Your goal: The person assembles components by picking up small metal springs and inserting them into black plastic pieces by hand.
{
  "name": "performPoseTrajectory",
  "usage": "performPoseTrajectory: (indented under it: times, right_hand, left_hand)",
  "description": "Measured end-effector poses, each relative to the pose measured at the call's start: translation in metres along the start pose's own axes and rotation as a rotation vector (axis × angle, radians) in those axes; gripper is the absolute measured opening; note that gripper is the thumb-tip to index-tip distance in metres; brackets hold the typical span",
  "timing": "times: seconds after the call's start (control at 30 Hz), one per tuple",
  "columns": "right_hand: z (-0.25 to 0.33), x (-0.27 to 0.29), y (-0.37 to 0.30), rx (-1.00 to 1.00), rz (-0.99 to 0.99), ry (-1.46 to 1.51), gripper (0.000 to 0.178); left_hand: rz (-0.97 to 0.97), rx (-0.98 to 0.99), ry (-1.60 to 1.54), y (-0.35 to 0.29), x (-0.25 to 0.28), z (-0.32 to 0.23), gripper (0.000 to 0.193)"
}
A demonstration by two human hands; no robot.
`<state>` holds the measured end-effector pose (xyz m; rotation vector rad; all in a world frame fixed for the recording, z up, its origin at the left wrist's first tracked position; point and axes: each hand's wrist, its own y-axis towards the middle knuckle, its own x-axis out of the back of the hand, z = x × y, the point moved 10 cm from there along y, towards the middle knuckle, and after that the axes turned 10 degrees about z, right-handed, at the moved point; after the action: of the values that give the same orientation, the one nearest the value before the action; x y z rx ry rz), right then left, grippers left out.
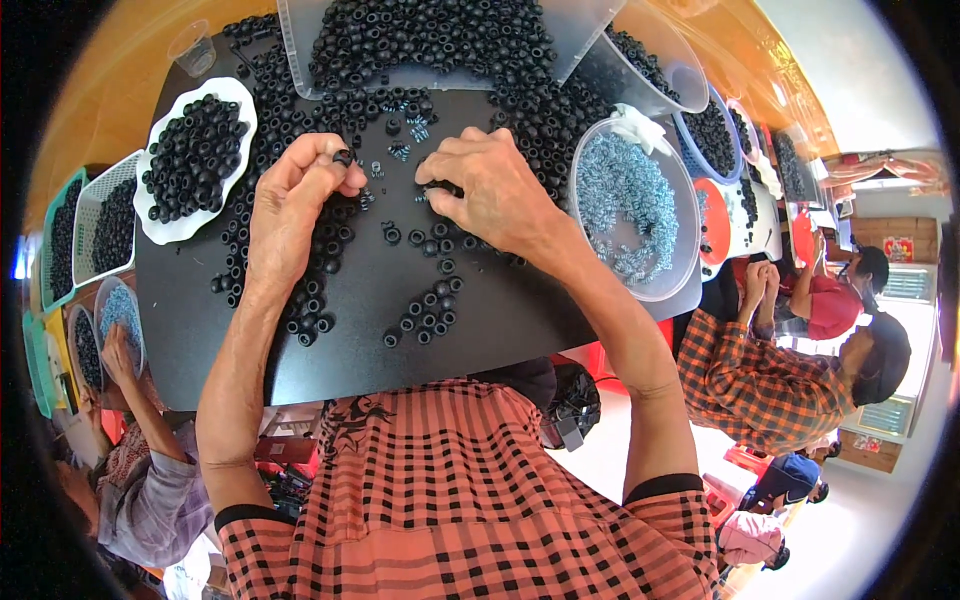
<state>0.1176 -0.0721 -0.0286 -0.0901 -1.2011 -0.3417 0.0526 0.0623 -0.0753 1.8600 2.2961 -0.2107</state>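
Observation:
My left hand (290,195) pinches a small black round plastic part with a hole (342,158) between thumb and fingertips. To its right, my right hand (490,185) is curled low over the table, thumb and fingers closed on a dark piece (443,187) that looks like the same kind of part and is mostly covered by the fingers. Between and beyond the hands lie loose small metal springs (400,151). Many more black hollow parts (430,310) are scattered around both hands on the dark table (400,365).
A clear bin (440,78) heaped with black parts stands at the far edge. At left is a white scalloped plate (240,95) of them; at right, a round clear tub (690,265) of springs. Co-workers sit on both sides, one in an orange plaid shirt (770,385).

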Motion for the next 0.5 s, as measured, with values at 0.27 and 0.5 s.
performPoseTrajectory:
  times: [0.27,0.5]
  right_hand:
    - [0.002,-0.005,0.006,0.006,-0.010,-0.128,0.014]
    - [0.001,0.004,0.010,-0.020,-0.061,-0.116,0.011]
  left_hand:
    - [-0.009,-0.018,-0.001,0.001,0.006,-0.001,0.014]
    - [-0.050,-0.020,-0.016,0.001,0.010,-0.004,0.015]
